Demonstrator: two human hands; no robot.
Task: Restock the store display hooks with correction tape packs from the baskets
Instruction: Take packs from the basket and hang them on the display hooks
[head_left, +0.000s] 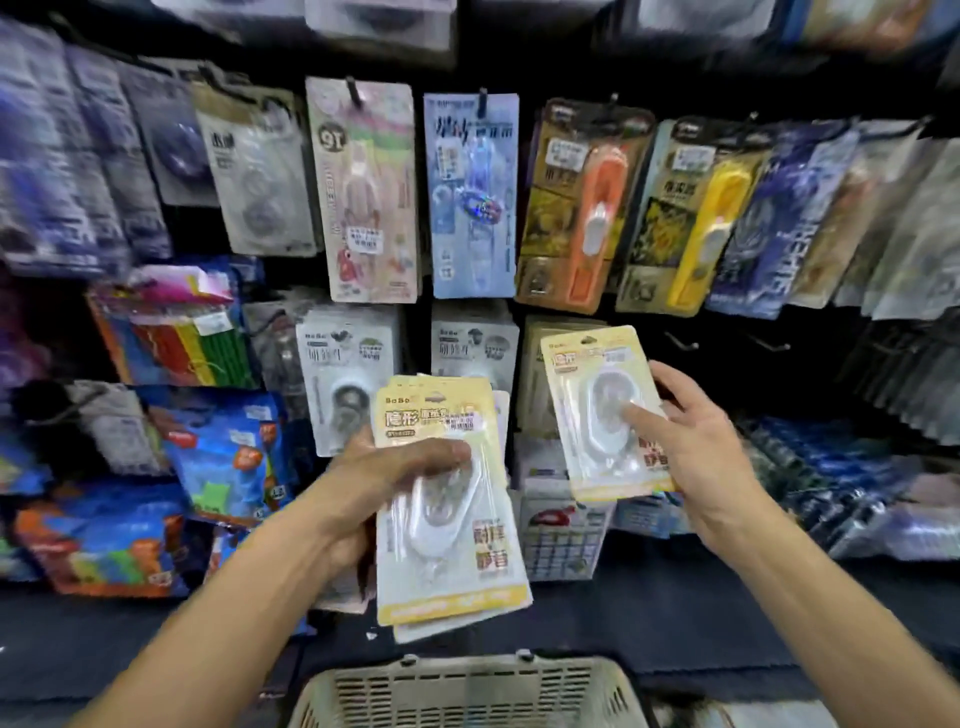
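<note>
Fingers (644, 415) of right hand (701, 441) pinching one yellow pack (602, 410) near hooks (680, 340); left hand (363, 478) gripping a stack (447, 519); restocking midway, seemingly.

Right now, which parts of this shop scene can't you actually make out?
- Head view: how many yellow-edged correction tape packs the left hand holds; they overlap.
- Beige plastic basket: contents cut off by the bottom edge.
- Hanging packets at far left: blurred, unreadable.

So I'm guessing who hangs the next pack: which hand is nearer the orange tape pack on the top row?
Right. The right hand, holding a single yellow pack, is just below the orange tape pack. The left hand, gripping a stack of yellow packs, sits lower and farther left.
</note>
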